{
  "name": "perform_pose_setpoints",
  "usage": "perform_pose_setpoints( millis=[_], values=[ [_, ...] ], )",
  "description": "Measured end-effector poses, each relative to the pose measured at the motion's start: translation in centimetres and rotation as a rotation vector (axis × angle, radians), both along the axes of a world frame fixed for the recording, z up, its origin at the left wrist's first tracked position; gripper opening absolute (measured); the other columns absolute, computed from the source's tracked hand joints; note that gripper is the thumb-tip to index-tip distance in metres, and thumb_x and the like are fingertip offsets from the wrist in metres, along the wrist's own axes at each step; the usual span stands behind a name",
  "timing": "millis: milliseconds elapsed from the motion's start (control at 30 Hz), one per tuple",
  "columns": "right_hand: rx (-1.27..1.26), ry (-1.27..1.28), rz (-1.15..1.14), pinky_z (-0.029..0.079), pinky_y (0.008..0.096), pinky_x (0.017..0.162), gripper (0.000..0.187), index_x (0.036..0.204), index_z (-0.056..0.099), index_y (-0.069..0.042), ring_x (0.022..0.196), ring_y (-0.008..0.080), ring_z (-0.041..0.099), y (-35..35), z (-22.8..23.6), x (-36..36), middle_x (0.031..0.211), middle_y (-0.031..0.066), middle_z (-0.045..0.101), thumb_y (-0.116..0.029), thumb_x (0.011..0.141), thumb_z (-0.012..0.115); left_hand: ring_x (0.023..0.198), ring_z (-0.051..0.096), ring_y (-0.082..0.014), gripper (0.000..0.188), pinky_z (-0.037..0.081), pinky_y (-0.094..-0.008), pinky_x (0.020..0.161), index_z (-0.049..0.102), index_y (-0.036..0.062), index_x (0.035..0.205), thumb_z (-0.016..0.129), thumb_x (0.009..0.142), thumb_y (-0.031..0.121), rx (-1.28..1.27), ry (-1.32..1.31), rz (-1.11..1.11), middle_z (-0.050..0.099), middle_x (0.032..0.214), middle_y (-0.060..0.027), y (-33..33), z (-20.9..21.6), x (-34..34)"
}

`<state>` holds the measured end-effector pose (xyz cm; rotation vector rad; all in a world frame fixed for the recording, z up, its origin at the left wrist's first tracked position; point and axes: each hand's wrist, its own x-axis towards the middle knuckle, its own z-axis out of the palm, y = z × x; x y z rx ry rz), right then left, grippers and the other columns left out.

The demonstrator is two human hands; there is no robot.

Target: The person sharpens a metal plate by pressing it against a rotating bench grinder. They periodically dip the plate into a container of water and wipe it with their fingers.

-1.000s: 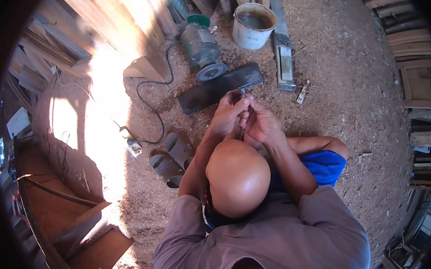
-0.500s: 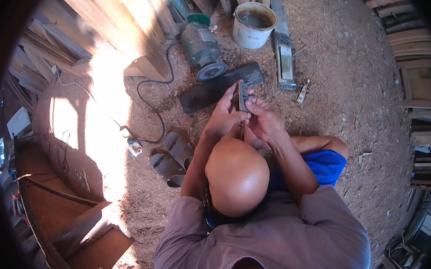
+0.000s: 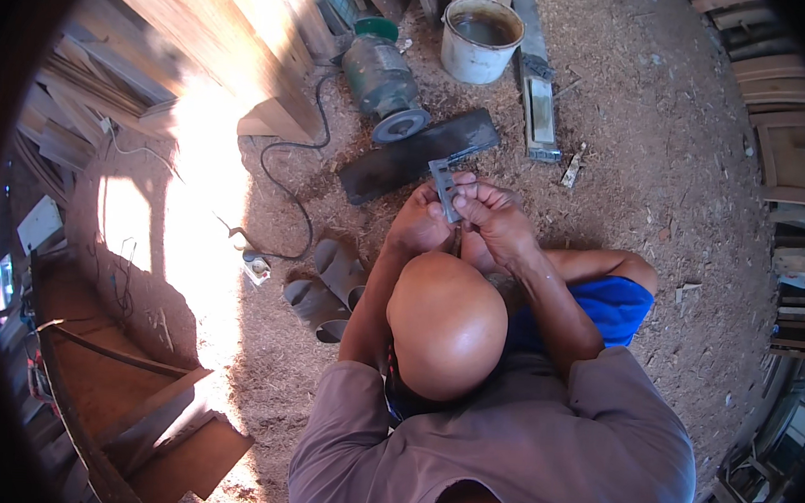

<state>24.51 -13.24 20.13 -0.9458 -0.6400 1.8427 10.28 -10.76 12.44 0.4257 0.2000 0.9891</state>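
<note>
A small grey metal plate with slots cut in it (image 3: 443, 188) is held up between my two hands, just beyond my raised knee (image 3: 446, 322). My left hand (image 3: 420, 221) grips its near left side, with the fingers curled. From the other side, my right hand (image 3: 498, 222) pinches the plate between thumb and fingers. Past the hands, a long dark slab (image 3: 398, 165) lies slantwise on the ground. The plate's far end overlaps the slab's near edge in view.
Behind the slab lies a green motor with a round disc (image 3: 380, 77), its black cable (image 3: 266, 158) running left. Farther back stands a white bucket of murky liquid (image 3: 449, 58), beside a pale stone on a board (image 3: 542, 118). Grey curved pipe-like pieces (image 3: 313, 306) lie left of my knee.
The metal plate has turned in my hands, so its slotted face shows wider and lighter. My fingers have shifted along it, and both hands sit slightly lower.
</note>
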Motion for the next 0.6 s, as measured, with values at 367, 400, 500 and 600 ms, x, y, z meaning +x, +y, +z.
perform_pose_setpoints(
  millis=[367,400,500,600],
  values=[
    [-0.019,0.147,-0.041,0.042,0.0166,0.063,0.015,0.099,0.066,-0.005,0.071,0.0025,0.053,-0.2,0.4,-0.4,0.086,-0.0032,0.065,-0.014,0.087,0.068,0.106,0.060,-0.0269,0.053,0.053,-0.0353,0.079,0.061,0.0036,0.114,0.082,0.070,0.025,-0.052,0.033,0.016,0.058,0.123,-0.0210,-0.2,1.0,0.3],
    [-0.020,0.152,-0.042,0.042,0.0166,0.063,0.015,0.098,0.066,-0.005,0.071,0.0024,0.053,-0.2,0.4,-0.4,0.086,-0.0033,0.065,-0.014,0.087,0.068,0.106,0.060,-0.0273,0.055,0.053,-0.0353,0.078,0.061,0.0037,0.114,0.082,0.069,0.027,-0.025,0.026,0.017,0.058,0.124,-0.0208,-0.1,0.9,0.3],
    [-0.021,0.144,-0.032,0.042,0.0166,0.063,0.018,0.102,0.066,-0.004,0.070,0.0022,0.053,-0.2,0.4,-0.4,0.087,-0.0032,0.065,-0.015,0.087,0.068,0.107,0.060,-0.0286,0.056,0.053,-0.0364,0.080,0.061,0.0038,0.114,0.082,0.069,0.029,0.005,0.020,0.034,0.057,0.124,-0.0206,-0.1,0.9,0.5],
    [-0.018,0.093,-0.038,0.050,0.0282,0.089,0.019,0.109,0.062,0.003,0.094,0.0185,0.066,-0.2,0.0,-0.3,0.098,0.0101,0.067,0.000,0.092,0.055,0.110,0.059,-0.0306,0.049,0.051,-0.0404,0.087,0.062,0.0032,0.111,0.080,0.070,0.025,-0.063,0.014,0.023,0.058,0.124,-0.0204,-0.2,0.9,0.6]
  ],
)
